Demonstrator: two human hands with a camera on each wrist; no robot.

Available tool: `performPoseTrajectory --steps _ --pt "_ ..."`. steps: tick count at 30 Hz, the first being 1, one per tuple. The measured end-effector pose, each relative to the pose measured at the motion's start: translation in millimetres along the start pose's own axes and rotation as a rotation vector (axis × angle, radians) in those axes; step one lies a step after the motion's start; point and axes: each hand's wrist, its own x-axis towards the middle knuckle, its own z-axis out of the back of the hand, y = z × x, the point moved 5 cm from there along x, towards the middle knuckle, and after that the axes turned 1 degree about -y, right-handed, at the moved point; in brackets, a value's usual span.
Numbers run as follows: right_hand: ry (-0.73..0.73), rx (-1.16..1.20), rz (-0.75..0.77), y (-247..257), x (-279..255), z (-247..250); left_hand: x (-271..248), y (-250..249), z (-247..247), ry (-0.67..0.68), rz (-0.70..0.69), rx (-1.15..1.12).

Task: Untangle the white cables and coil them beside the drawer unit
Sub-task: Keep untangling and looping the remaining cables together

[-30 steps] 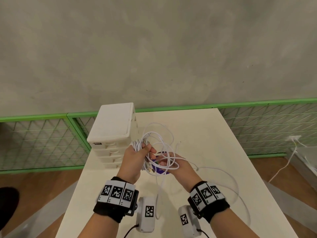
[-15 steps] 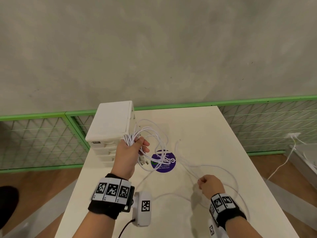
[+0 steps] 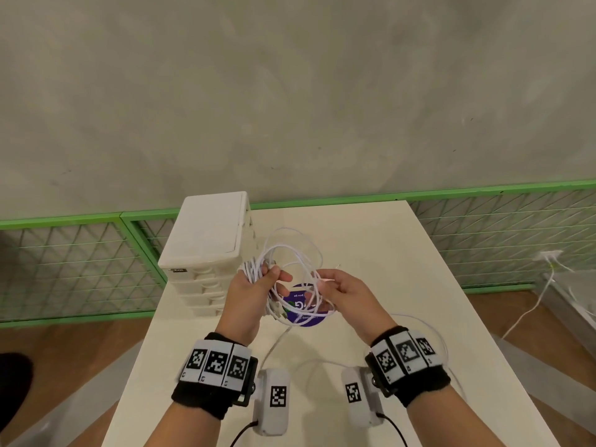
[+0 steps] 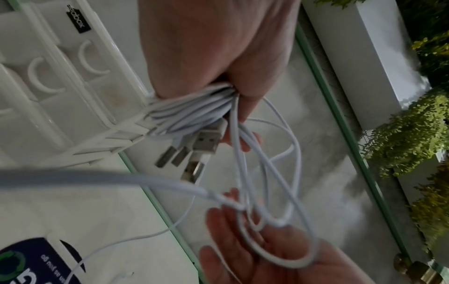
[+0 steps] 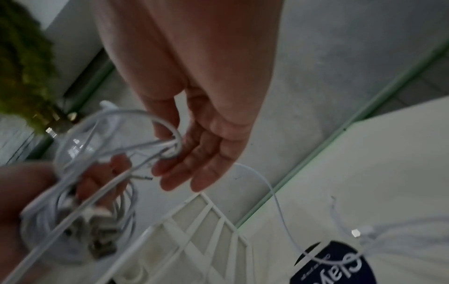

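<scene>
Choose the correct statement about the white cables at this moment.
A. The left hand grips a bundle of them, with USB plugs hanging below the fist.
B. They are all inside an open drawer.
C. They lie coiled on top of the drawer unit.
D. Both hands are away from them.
A. In the left wrist view, the left hand grips the bunched white cables, and several USB plugs stick out just under the fist.

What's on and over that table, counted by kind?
Table: 1
Drawer unit: 1
Purple sticker: 1
White cable bundle: 1, strands too tangled to count
Hands: 2, left hand and right hand
Total: 6
</scene>
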Motion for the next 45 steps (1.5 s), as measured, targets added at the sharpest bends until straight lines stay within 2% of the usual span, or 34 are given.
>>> performPoseTrajectory --steps 4,9,14,17,21,26,29,34,36,37,38,41,43,45 --pt "0.007 0.196 -0.054 0 0 9 3 3 14 -0.007 0.032 0.039" --pt "0.001 0.044 -0.082 -1 2 7 -1 4 6 0.077 0.039 0.1" --pt "-0.162 0.328 -0.012 15 3 46 2 3 19 0.122 0.029 0.326" --pt "-0.25 0.349 0.047 23 3 72 6 6 30 0.112 0.053 0.322" --pt "-0.474 0.229 0.137 23 2 106 9 2 35 0.099 0.039 0.188" --pt "-0.823 0.068 0.178 4 -13 153 17 1 53 -0.029 0.005 0.186" --pt "-0.888 -0.126 0.206 -12 -21 163 17 -2 57 -0.108 -0.027 0.162" --pt "-0.601 -0.571 -0.039 -48 -5 132 11 -2 29 -0.086 -0.006 0.002" --pt "-0.565 -0.646 0.085 -42 -5 107 10 -3 20 -0.075 0.002 -0.046" --pt "-0.504 -0.627 0.176 -35 -7 90 9 -4 16 -0.076 0.002 -0.057" --pt "-0.377 -0.557 0.214 -29 -7 71 10 -4 14 -0.081 0.002 -0.061" --pt "0.113 -0.324 0.033 -26 -10 15 11 -5 12 -0.1 0.004 -0.061" --pt "0.222 -0.346 -0.004 -27 -9 0 12 -6 13 -0.106 0.0 -0.046" --pt "0.19 -0.407 0.049 -25 -6 3 13 -6 19 -0.119 -0.012 -0.028"
